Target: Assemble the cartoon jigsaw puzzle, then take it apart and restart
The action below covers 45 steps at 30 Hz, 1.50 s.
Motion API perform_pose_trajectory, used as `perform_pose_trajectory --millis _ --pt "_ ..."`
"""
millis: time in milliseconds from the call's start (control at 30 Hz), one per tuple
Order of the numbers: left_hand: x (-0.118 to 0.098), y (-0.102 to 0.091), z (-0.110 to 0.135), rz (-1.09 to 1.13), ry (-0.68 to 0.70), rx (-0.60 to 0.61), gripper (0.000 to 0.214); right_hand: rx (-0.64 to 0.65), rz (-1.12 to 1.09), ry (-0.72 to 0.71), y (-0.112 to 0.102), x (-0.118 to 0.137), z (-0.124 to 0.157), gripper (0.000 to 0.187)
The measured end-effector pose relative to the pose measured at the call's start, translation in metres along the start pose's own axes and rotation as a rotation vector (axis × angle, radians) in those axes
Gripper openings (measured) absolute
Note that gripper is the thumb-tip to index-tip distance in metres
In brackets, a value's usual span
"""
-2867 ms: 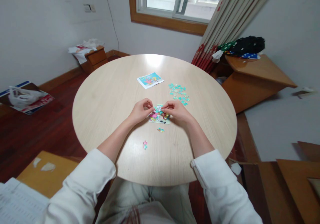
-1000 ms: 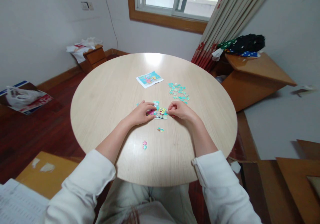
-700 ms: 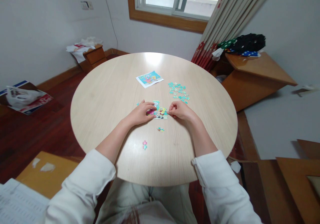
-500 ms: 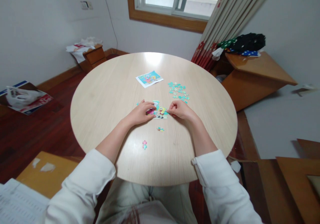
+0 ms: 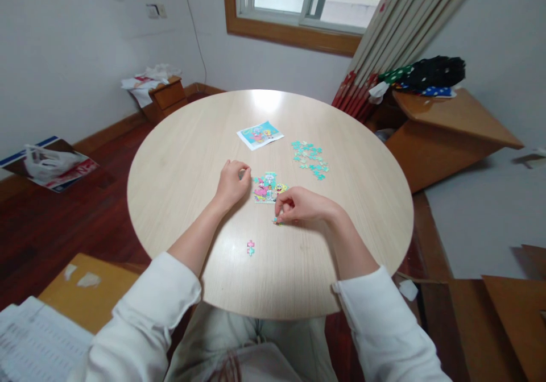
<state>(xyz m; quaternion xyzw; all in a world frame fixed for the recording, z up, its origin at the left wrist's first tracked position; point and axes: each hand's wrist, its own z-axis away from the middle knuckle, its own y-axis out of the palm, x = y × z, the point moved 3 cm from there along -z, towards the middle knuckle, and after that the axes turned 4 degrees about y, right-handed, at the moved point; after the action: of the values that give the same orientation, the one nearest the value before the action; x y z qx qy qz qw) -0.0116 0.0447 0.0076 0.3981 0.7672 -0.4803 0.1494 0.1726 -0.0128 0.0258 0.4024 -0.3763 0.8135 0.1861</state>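
Observation:
A partly joined jigsaw puzzle (image 5: 264,190) with cartoon figures lies on the round table (image 5: 179,143). My right hand (image 5: 298,206) is closed just in front of its right side, covering its lower right corner. The fingertips pinch a small puzzle piece (image 5: 276,221) at the table surface. To the left of the puzzle and apart from it, my left hand (image 5: 232,183) is curled with thumb and forefinger together; a small bluish bit, seemingly a puzzle piece, shows between them. Closer to me lies a pink and green pair of pieces (image 5: 251,248).
Several loose turquoise pieces (image 5: 310,157) are spread behind the puzzle on the right. A printed picture sheet (image 5: 260,135) lies farther back. Beyond the table stand a tilted wooden cabinet (image 5: 452,117) with cloths on it and a curtain (image 5: 401,24).
My right hand has moved from the puzzle's right edge toward me, down to the small pieces there. My left hand has let go of the puzzle and shifted left and away, uncovering the pink figure.

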Motion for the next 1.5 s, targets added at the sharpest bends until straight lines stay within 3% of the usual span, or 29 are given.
perform_pose_trajectory --millis 167,400,800,1000,1067,1200,1333,1500 --pt "0.001 -0.002 -0.002 0.008 -0.076 -0.022 0.014 -0.01 0.218 0.022 0.0 0.005 0.0 0.014" --pt "0.001 -0.001 -0.002 -0.024 -0.071 -0.006 0.014 0.026 0.328 0.044 0.004 0.008 0.002 0.007" --pt "-0.008 -0.004 -0.002 -0.091 -0.137 0.028 0.015 0.058 0.404 -0.079 0.006 0.013 0.002 0.009" --pt "-0.013 -0.004 0.0 -0.114 -0.14 0.068 0.016 0.087 0.231 -0.078 0.009 0.008 0.0 0.008" --pt "-0.013 -0.003 0.001 -0.12 -0.135 0.091 0.016 0.0 0.151 -0.116 0.007 0.009 -0.001 0.01" --pt "-0.013 -0.002 0.002 -0.139 -0.156 0.136 0.017 -0.352 -0.011 -0.237 -0.008 0.005 -0.005 0.01" --pt "-0.016 -0.001 0.003 -0.133 -0.172 0.18 0.017 -0.631 -0.144 -0.245 -0.022 -0.011 -0.016 0.009" --pt "-0.019 0.002 0.005 -0.1 -0.116 0.25 0.013 -0.707 -0.207 -0.183 -0.029 -0.029 -0.027 0.013"
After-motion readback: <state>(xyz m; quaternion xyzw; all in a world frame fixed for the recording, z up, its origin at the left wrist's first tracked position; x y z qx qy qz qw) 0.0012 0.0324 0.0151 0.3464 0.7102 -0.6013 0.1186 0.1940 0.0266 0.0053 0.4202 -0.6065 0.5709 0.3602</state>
